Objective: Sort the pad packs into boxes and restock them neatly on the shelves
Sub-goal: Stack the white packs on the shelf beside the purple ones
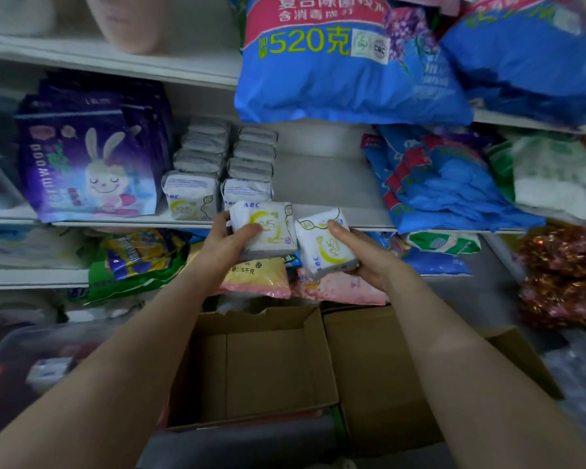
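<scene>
Here, each hand holds one white ABC pad pack just in front of the middle shelf's edge (318,228). The left hand (225,245) has its thumb and fingers clamped on an upright pack (268,228); the right hand (362,255) grips a tilted pack (325,245), thumb pressed across its face. The two packs sit side by side, nearly touching. On that shelf, behind the left pack, stand two rows of matching pad packs (224,170), with purple rabbit-print packs (88,164) further left. Below the shelf edge, under the forearms, an open cardboard box (268,360) sits.
</scene>
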The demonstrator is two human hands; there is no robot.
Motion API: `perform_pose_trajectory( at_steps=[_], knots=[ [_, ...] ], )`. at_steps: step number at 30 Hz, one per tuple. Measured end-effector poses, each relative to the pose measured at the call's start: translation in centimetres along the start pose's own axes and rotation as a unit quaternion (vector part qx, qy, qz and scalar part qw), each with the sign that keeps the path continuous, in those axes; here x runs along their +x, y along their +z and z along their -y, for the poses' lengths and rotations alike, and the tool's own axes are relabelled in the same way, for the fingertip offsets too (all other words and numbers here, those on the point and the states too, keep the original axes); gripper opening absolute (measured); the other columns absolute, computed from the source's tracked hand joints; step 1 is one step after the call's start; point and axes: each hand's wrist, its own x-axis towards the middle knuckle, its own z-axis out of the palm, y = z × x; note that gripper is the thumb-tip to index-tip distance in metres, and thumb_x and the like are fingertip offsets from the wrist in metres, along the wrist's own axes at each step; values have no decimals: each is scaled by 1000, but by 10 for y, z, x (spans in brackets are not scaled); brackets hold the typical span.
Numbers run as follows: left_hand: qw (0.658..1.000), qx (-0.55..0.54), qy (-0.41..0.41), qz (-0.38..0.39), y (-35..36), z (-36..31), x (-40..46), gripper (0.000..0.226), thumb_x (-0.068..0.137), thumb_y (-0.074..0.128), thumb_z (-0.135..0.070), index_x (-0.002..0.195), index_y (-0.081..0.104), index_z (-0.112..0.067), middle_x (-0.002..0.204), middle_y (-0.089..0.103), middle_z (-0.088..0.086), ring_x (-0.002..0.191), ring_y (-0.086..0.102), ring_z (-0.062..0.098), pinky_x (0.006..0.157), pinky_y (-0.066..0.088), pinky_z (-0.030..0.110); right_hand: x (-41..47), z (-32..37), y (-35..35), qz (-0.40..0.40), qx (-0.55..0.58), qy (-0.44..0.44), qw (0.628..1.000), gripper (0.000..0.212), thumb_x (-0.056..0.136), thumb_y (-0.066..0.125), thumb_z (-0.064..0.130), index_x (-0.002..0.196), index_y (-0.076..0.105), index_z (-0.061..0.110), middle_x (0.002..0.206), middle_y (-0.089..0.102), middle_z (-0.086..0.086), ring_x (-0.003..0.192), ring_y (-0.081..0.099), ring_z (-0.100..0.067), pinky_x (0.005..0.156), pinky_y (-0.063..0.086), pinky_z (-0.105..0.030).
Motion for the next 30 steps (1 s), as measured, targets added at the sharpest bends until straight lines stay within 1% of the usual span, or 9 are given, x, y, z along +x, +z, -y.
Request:
perform_pose_trajectory(
  at_steps=[5,8,11,15,19,22,25,27,30],
  knots=[
    [1000,-11,7,-23,12,-5,7,61,87,70,-23,138,38,-19,120,60,7,101,66,26,87,57,43,15,5,-1,-41,49,-16,998,59,79,73,51,123,65,13,110,74,-6,105,70,-24,95,51,-41],
    [999,-26,-1,-39,10,1,10,63,87,70,-24,139,37,-18,122,60,9,102,66,27,86,57,43,24,9,-2,-93,121,-42,987,60,77,75,46,128,57,19,116,71,-6,104,69,-25,92,53,-47],
    [999,-22,1,-45,7,7,9,59,87,69,-23,137,38,-17,119,61,8,100,66,26,83,57,41,31,13,-2,-98,170,-53,979,49,89,68,33,133,47,32,116,65,-3,100,65,-25,89,53,-46],
    [999,-11,-12,-51,5,16,10,58,86,71,-26,134,41,-19,120,60,8,102,66,28,91,55,47,32,18,8,-60,237,-39,969,26,92,64,21,116,57,13,103,62,-9,92,64,-27,90,55,-47],
    [998,-5,-9,-59,5,17,13,58,85,71,-26,134,41,-18,119,60,9,101,66,28,91,55,49,40,14,8,-13,189,-10,982,17,88,66,11,105,64,6,98,64,-12,95,62,-26,83,59,-43],
    [999,23,5,-49,2,16,17,58,87,70,-21,136,39,-19,117,59,6,102,66,28,92,55,46,48,12,1,15,54,2,998,34,81,71,14,114,61,15,104,67,-7,100,61,-22,79,50,-35],
    [999,28,-3,-28,2,16,18,56,87,69,-19,135,40,-19,120,59,9,103,66,29,93,54,46,53,18,-3,33,-26,15,999,27,88,70,25,114,63,22,98,73,4,86,68,-8,77,45,-27],
    [999,25,-10,-32,1,18,19,56,87,70,-20,134,41,-17,121,60,10,102,66,28,93,54,46,60,23,-5,27,-26,10,999,34,88,71,28,119,63,19,98,75,4,83,68,-7,79,45,-28],
    [999,19,-25,-44,-4,26,18,57,86,70,-22,135,41,-17,121,61,10,102,67,29,94,54,47,76,28,-7,-13,35,-41,998,44,85,73,14,126,59,12,103,74,-2,86,71,-13,83,53,-31]
  ],
)
